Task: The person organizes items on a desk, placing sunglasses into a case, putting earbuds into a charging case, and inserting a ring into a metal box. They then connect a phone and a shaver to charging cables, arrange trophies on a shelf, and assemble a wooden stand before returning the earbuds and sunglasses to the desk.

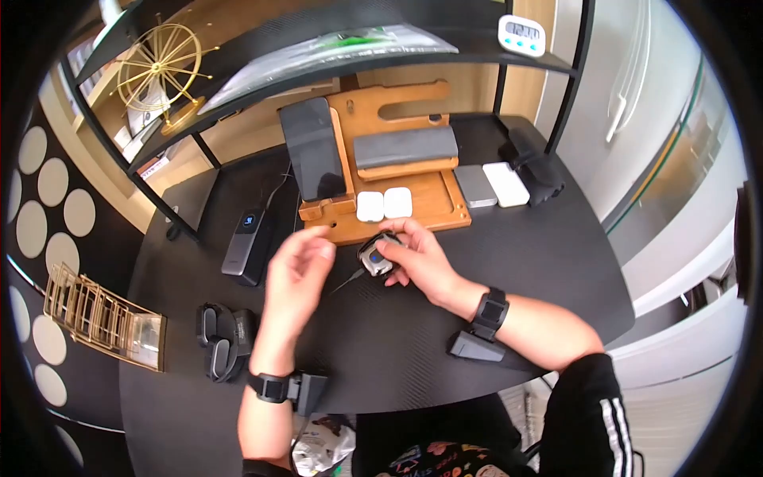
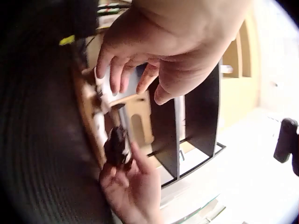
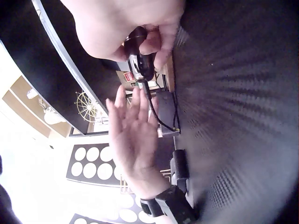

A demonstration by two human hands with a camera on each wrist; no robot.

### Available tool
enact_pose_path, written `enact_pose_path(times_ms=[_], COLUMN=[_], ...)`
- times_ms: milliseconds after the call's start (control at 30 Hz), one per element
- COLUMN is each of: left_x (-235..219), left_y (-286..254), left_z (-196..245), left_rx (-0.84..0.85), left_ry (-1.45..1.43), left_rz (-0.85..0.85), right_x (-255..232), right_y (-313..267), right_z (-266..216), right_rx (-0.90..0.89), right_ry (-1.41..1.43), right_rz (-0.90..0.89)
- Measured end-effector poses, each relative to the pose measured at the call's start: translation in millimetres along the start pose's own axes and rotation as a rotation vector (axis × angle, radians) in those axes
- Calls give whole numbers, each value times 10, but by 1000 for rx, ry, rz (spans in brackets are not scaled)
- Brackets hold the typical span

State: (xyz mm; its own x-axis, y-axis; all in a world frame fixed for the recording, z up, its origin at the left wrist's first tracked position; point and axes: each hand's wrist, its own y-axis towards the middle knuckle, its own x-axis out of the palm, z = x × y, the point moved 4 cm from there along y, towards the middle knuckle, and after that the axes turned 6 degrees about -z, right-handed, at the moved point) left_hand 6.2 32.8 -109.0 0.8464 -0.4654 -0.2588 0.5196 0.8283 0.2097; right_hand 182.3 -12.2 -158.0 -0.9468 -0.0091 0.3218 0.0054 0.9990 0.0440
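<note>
My right hand (image 1: 427, 269) grips a small rounded silver-and-black device (image 1: 372, 258) with a blue spot on its face, thumb on top. The right wrist view shows a thin black cable (image 3: 154, 111) joined to the device's end and trailing down toward the table. To the left of it my left hand (image 1: 292, 274) is raised over the table with nothing in it. Its fingers are loosely spread and apart from the device. In the left wrist view the left fingers (image 2: 122, 77) hang relaxed.
Behind the hands stands a wooden organizer (image 1: 437, 191) bearing a black-screened tablet (image 1: 312, 147), a grey case (image 1: 405, 146) and two white square cases (image 1: 384, 204). Left of it is a power bank (image 1: 243, 246) with a lit display. Black earphone-like items (image 1: 218, 340) lie front left. A shelf (image 1: 477, 60) overhangs the back.
</note>
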Motion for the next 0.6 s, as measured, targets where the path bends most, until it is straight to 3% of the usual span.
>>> enact_pose_path(times_ms=[100,167,200,333,367,433,600], left_x=[-301,-514,-639,-822,-833,-836,-950], left_y=[17,80,135,163,163,179,312], left_z=[338,372,349,188,142,-65,-226], left_rx=[95,157,182,-114,-123,-395,-517], left_ry=[-25,179,424,1153,1139,1368,1310], left_rz=[160,219,251,121,149,8,23], right_x=[-10,22,27,28,42,59,110], right_y=[31,33,42,75,67,64,43], right_z=[15,-36,-44,-7,-13,-11,-49], right_rx=[51,86,124,217,215,211,221], right_ry=[-31,-72,-106,-190,-210,-247,-297], right_rz=[-51,-119,-147,-267,-280,-280,-291])
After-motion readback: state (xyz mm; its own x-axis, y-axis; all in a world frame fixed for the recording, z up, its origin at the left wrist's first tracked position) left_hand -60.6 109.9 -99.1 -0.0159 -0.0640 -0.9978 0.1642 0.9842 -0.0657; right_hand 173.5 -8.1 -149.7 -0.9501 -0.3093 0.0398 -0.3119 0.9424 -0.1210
